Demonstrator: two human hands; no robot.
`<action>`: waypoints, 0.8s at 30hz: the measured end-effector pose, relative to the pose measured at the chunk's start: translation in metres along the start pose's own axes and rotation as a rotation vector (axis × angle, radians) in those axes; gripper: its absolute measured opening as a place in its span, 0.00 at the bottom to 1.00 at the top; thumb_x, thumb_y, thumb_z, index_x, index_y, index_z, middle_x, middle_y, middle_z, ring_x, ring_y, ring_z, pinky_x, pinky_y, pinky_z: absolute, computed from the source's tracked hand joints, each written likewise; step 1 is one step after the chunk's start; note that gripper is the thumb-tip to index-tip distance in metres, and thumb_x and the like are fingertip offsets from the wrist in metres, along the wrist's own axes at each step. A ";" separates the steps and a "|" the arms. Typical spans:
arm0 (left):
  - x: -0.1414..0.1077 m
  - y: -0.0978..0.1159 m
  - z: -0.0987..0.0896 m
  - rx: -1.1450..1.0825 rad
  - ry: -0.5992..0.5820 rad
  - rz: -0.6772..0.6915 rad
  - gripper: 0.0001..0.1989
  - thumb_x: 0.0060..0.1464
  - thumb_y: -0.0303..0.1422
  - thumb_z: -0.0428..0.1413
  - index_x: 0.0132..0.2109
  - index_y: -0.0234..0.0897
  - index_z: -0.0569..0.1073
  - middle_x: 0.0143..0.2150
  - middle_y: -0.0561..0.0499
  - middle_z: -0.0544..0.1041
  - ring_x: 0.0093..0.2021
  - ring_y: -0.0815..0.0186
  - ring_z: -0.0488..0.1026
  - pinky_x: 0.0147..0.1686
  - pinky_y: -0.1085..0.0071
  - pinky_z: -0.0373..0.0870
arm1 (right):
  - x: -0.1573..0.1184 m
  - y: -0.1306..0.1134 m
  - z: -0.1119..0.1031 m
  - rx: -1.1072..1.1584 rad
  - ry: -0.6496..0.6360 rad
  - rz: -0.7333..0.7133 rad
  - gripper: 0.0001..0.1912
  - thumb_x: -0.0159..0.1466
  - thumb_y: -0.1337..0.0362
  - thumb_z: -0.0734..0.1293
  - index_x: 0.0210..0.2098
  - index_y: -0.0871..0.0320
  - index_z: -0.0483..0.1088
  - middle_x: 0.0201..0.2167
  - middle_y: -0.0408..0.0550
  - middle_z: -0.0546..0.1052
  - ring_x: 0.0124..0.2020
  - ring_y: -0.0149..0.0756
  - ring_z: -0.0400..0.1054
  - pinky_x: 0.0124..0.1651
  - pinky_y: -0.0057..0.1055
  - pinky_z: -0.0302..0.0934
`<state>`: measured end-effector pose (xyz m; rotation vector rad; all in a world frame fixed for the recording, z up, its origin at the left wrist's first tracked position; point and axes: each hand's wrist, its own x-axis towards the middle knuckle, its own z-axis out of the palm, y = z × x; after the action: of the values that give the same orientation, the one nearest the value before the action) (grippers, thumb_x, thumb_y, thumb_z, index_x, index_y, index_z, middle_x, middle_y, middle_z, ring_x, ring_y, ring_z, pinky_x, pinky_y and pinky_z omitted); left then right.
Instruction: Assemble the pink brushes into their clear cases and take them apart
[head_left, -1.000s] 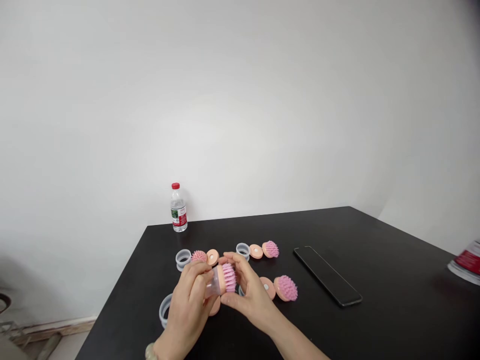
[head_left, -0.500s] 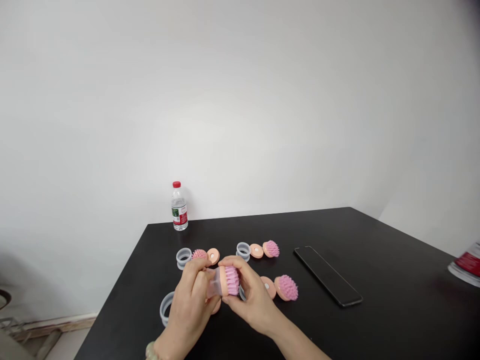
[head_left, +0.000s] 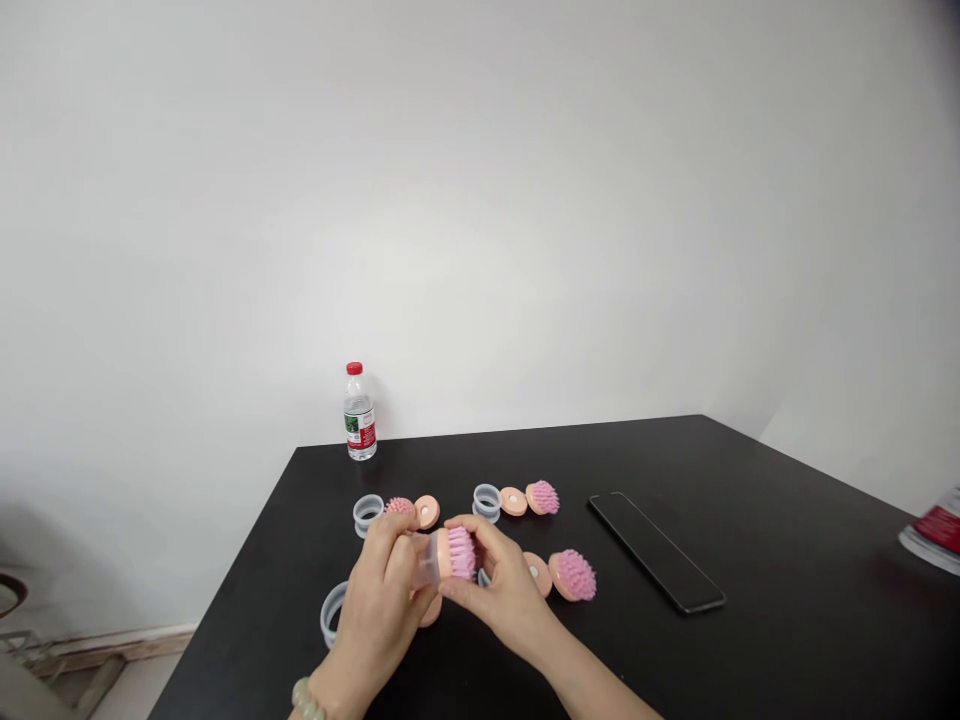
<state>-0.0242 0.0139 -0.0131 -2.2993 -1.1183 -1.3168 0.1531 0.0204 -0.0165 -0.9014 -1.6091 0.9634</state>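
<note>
In the head view, the left hand and the right hand are both closed on a brush with pink bristles, holding it up between them above the black desk. The left hand grips its clear plastic cup end, and the right hand's fingers curl over the peach base beside the bristles. Just beyond and beside the hands lie three more pink brush heads, peach discs and clear plastic rings. A bead bracelet circles the left wrist. A water bottle stands at the desk's far edge, a black phone lies to the right, and a red-and-white object shows blurred at the frame's right edge.
</note>
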 end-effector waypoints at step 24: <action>0.016 0.004 -0.021 -0.568 -0.296 -0.382 0.10 0.53 0.27 0.62 0.43 0.41 0.73 0.47 0.47 0.74 0.48 0.56 0.71 0.47 0.63 0.68 | 0.001 -0.009 -0.008 -0.309 -0.074 -0.679 0.22 0.63 0.79 0.62 0.52 0.51 0.67 0.49 0.51 0.72 0.49 0.42 0.67 0.50 0.42 0.67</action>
<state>-0.0295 0.0071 0.0121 -2.8635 -1.4900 -1.6384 0.1595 0.0190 -0.0067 -0.4515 -1.9709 0.2798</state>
